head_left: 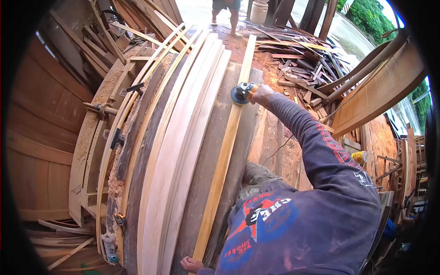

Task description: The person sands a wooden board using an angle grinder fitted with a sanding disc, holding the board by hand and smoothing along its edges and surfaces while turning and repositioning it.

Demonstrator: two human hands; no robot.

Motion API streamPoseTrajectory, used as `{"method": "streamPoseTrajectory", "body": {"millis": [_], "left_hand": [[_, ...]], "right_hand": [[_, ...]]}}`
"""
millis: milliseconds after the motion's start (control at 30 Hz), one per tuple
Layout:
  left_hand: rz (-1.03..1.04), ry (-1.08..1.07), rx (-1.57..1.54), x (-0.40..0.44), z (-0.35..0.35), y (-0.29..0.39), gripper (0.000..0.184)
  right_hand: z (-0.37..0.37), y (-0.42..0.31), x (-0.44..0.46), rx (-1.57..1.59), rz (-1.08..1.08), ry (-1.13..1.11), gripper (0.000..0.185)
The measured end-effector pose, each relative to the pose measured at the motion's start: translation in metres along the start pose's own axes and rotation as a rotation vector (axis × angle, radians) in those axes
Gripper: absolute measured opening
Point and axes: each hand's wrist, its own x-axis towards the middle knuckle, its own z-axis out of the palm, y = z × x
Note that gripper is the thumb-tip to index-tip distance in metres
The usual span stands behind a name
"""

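Observation:
My right hand (262, 95) is wrapped round an angle grinder (250, 88) with a yellow-orange body. Its round dark disc (237, 94) lies against the upper face of a long, narrow wooden strip (224, 158), toward the far end. At the near end of that strip, my left hand (191, 264) grips its edge, the fingers partly hidden. The strip lies lengthwise on a worn grey-brown workbench (204, 142). Just left of it, several pale planks (178, 156) lie side by side on the bench.
A clamp (117, 137) and a tape measure (119, 219) are at the bench's left side, among wood shavings. Scrap wood (311, 68) is heaped beyond the bench to the right. A large curved wooden panel (380, 87) leans there. A person's legs (224, 18) show at the far end.

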Motion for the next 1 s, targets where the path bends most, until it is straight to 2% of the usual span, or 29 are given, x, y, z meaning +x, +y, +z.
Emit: {"method": "streamPoseTrajectory", "body": {"millis": [67, 167, 200, 233, 267, 333, 367, 400, 500, 567, 633, 700, 767, 1000], "left_hand": [[0.034, 0.056, 0.001, 0.002, -0.002, -0.002, 0.021], [0.054, -0.043, 0.108, -0.001, 0.003, -0.035, 0.025], [-0.119, -0.239, 0.411, 0.002, 0.010, -0.044, 0.039], [-0.226, -0.494, 0.732, 0.006, 0.014, -0.048, 0.063], [-0.254, -0.550, 0.793, 0.010, 0.033, -0.030, 0.062], [-0.223, -0.339, 0.579, 0.021, 0.079, 0.018, 0.061], [-0.186, -0.247, 0.468, 0.028, 0.098, 0.043, 0.061], [-0.140, -0.183, 0.389, 0.036, 0.110, 0.072, 0.061], [-0.059, -0.089, 0.255, 0.055, 0.131, 0.132, 0.060], [-0.052, -0.066, 0.218, 0.062, 0.135, 0.148, 0.059], [-0.069, -0.050, 0.189, 0.062, 0.130, 0.150, 0.058], [-0.097, -0.043, 0.178, 0.058, 0.115, 0.136, 0.057], [-0.140, -0.035, 0.175, 0.046, 0.100, 0.117, 0.057], [-0.306, 0.034, 0.162, 0.001, 0.058, 0.046, 0.054]], "right_hand": [[-0.011, -0.005, 0.013, 0.032, 0.003, -0.017, 0.043], [-0.028, -0.017, 0.027, -0.049, 0.061, 0.026, 0.044], [-0.032, -0.014, 0.037, -0.047, 0.028, 0.021, 0.046], [-0.042, -0.019, 0.036, -0.034, 0.030, 0.023, 0.045], [-0.036, -0.004, 0.053, 0.086, -0.069, 0.113, 0.044], [-0.055, 0.000, 0.073, 0.028, -0.076, 0.092, 0.046], [-0.075, -0.011, 0.070, -0.144, 0.029, -0.028, 0.048], [-0.079, -0.002, 0.086, -0.111, 0.081, -0.064, 0.052], [-0.081, 0.012, 0.109, -0.024, 0.178, -0.020, 0.052], [-0.078, 0.018, 0.114, -0.010, 0.134, -0.054, 0.054], [-0.064, 0.022, 0.111, 0.012, -0.056, -0.039, 0.052], [-0.055, 0.010, 0.089, -0.211, -0.178, -0.143, 0.041], [-0.050, -0.008, 0.037, 0.039, -0.049, -0.122, 0.042], [0.030, -0.030, -0.079, -0.038, -0.204, -0.191, 0.047]]}}
